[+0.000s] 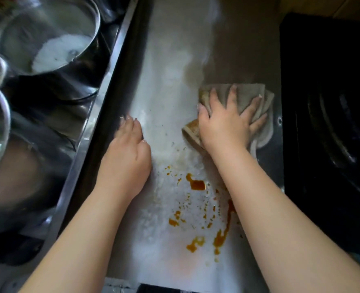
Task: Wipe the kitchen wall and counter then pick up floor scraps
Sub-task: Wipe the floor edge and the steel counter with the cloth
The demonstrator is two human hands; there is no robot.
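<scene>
On counter (174, 60), two hands, one cloth (244, 96)

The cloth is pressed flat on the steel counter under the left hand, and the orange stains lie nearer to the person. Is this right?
Not quite. In the head view the right hand, not the left, presses the cloth flat on the steel counter. The orange stains do lie nearer to the person.

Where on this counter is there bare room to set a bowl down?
Bare metal lies beyond the cloth, between the sink's edge and the stove. Nearer, both hands and the orange spill crowd the counter; the sink holds pots.
</scene>
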